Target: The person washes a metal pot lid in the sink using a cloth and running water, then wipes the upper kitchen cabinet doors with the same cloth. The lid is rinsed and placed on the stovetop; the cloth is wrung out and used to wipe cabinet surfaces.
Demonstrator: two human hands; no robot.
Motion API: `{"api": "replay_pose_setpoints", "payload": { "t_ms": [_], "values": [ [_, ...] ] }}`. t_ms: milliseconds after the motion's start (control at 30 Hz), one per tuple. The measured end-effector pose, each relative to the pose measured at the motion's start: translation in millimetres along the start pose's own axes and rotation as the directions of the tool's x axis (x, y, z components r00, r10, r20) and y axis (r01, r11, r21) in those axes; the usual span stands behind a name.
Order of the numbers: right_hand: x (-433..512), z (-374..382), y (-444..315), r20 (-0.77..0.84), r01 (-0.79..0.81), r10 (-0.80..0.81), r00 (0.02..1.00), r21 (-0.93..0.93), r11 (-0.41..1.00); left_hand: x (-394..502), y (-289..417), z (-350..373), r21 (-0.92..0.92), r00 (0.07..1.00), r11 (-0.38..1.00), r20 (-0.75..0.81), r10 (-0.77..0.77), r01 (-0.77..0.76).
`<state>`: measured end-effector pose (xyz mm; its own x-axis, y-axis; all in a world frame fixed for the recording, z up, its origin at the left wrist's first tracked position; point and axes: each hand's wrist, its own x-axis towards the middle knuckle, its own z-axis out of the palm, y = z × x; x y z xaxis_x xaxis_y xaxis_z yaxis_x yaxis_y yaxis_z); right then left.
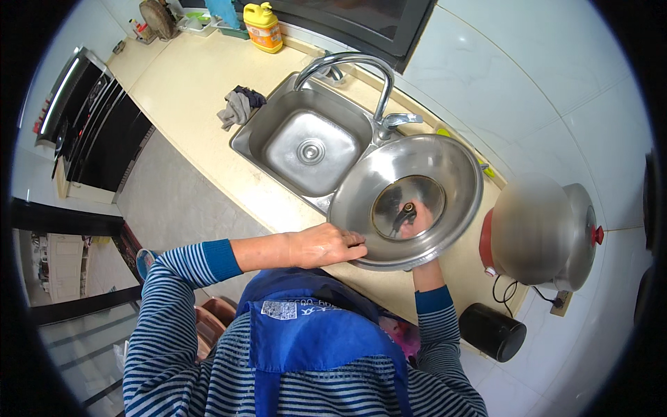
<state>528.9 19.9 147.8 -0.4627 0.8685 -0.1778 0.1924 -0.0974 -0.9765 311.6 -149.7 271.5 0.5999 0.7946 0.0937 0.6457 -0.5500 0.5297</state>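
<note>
A large round stainless steel lid (453, 182) with a glass centre is tilted over the right edge of the steel sink (312, 143), its hollow inner side facing up. My left hand (328, 245) grips the lid at its near left rim, with fingers curled over onto the inner surface. Under the lid is my right hand (419, 219), seen through the glass; it is closed around the black handle (404, 219) on the outer side. Part of that grip is hidden by the metal. A chrome faucet (385, 99) arches over the sink, with no water seen running.
Grey and dark cloths (237, 107) lie on the counter (187, 88) left of the sink. A yellow pump bottle (263, 28) stands by the window. At right are a red-based appliance (485, 245), a steel pot (583, 240) and a black cylindrical container (492, 332).
</note>
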Motion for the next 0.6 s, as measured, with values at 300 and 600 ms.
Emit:
{"api": "replay_pose_setpoints", "payload": {
  "t_ms": [300, 600],
  "values": [
    [6.6, 3.5, -92.7, -0.157, 0.374, -0.445, 0.882, -0.341, 0.862, -61.9, -31.0, 16.9, 0.090, 0.911, 0.918, 0.123, -0.395, 0.386],
    [-3.9, 49.4, -89.9, 0.003, 0.435, -0.564, 0.825, -0.641, 0.632, -115.2, -47.8, -14.4, -0.629, 0.745, 0.654, -0.173, -0.645, 0.420]
  ]
}}
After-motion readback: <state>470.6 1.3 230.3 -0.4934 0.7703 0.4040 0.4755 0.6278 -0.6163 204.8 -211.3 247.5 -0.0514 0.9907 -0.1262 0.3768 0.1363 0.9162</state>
